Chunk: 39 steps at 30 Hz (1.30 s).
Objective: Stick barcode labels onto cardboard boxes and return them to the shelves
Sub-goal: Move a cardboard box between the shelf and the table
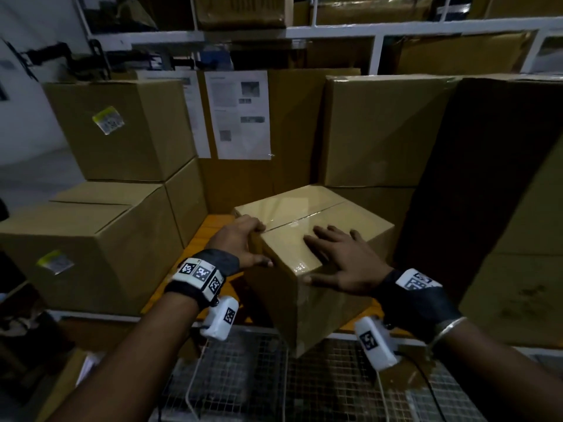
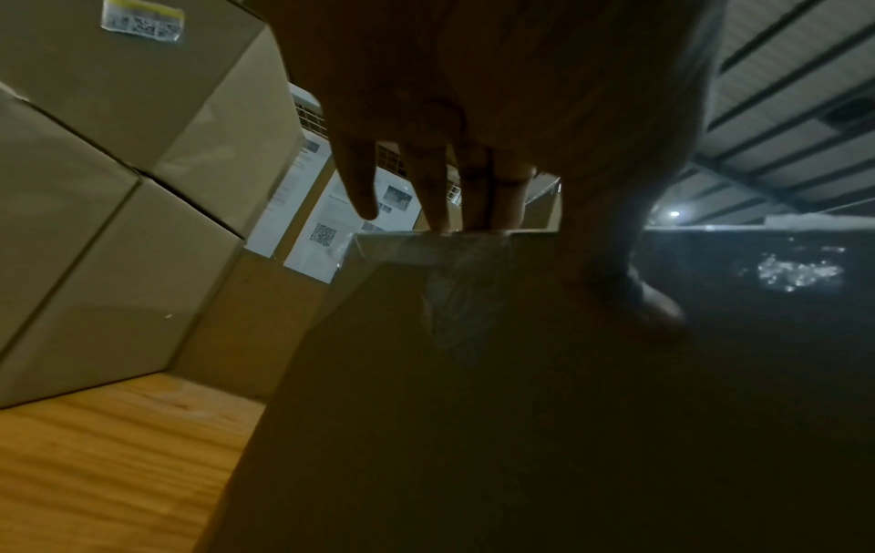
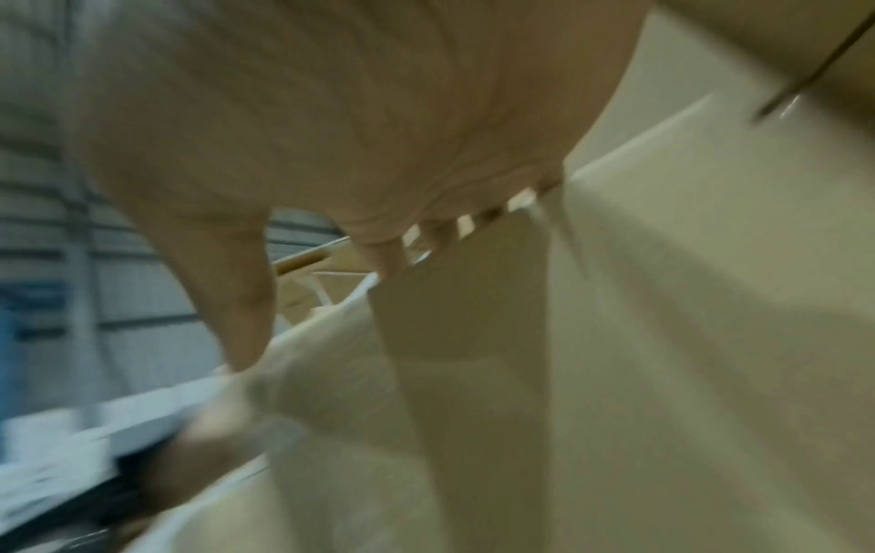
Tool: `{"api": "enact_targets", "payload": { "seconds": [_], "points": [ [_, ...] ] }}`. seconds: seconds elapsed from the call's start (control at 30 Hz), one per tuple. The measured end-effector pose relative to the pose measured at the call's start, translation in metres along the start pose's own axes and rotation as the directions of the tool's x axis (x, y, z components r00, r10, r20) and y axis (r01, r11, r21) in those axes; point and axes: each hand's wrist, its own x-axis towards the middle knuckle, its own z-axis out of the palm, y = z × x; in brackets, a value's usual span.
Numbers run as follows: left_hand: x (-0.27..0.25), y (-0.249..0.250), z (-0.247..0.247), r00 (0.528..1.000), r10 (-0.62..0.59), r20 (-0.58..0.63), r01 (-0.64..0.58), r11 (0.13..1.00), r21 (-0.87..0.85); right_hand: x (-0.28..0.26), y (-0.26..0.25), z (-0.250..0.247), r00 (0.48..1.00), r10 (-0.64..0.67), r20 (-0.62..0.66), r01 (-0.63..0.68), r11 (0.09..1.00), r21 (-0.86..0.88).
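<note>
So the taped cardboard box (image 1: 307, 239) is sitting on the wooden shelf board (image 1: 210, 236), near the front edge, with its near corner sticking out past the board over a wire mesh cart (image 1: 335, 382) below. Clear tape is running along the top seam and shining a bit.

The left hand (image 1: 240, 242) is gripping the box's left top edge: fingers are curling over onto the top right at the taped seam, thumb is pressing against the left side face. From the left wrist camera you can see the fingertips (image 2: 440, 209) landing on the top rim where the tape folds down. The right hand (image 1: 341, 257) is lying flat on top of the box, fingers spread and straight, thumb hanging along the near edge. Right wrist view is too blurry to add much.

Around it, bigger cardboard boxes are stacking up left (image 1: 122, 129) and right (image 1: 380, 129), two on the left wearing yellow-edged barcode labels (image 1: 108, 120). Printed paper sheets (image 1: 240, 114) are hanging on the cardboard behind.
</note>
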Motion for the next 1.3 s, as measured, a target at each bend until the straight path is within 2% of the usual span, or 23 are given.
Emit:
{"api": "enact_targets", "payload": {
  "seconds": [0.13,0.27,0.4,0.5,0.6,0.73,0.8,1.0,1.13,1.3],
  "points": [
    [-0.014,0.012,0.001,0.996,0.003,-0.089,-0.003,1.000,0.002,0.004,-0.019,0.012,0.996,0.061,-0.067,-0.062,0.998,-0.005],
    [-0.037,0.023,0.003,0.975,-0.015,-0.220,0.034,0.996,0.083,0.002,-0.023,0.014,0.996,0.059,-0.063,-0.059,0.998,0.006],
    [-0.057,0.020,0.008,0.956,-0.038,-0.290,0.048,0.999,0.025,-0.004,-0.011,0.012,0.999,-0.022,-0.041,0.027,0.993,0.116],
    [-0.069,0.015,0.009,0.948,-0.027,-0.316,0.023,1.000,-0.016,-0.008,0.005,0.013,0.996,-0.085,-0.039,0.093,0.957,0.276],
    [-0.076,0.006,0.010,0.944,-0.118,-0.307,0.112,0.993,-0.039,-0.014,0.016,0.013,0.996,-0.046,-0.072,0.072,0.903,0.423],
    [-0.081,-0.004,0.009,0.924,-0.289,-0.250,0.245,0.950,-0.194,-0.017,0.018,0.009,0.998,-0.025,-0.059,0.047,0.909,0.415],
    [-0.084,-0.003,0.009,0.923,-0.306,-0.232,0.246,0.935,-0.254,-0.014,0.016,0.007,0.999,-0.018,-0.027,0.027,0.926,0.376],
    [-0.082,-0.012,0.005,0.918,-0.332,-0.216,0.273,0.926,-0.261,0.002,0.019,0.007,1.000,-0.007,0.005,0.005,0.946,0.324],
    [-0.069,-0.031,0.000,0.895,-0.422,-0.142,0.364,0.878,-0.312,0.017,0.024,0.010,1.000,-0.024,-0.019,0.029,0.936,0.350],
    [-0.045,-0.049,-0.013,0.893,-0.440,-0.099,0.400,0.874,-0.276,0.041,0.026,0.005,1.000,-0.022,0.022,0.012,0.924,0.383]
  ]
}}
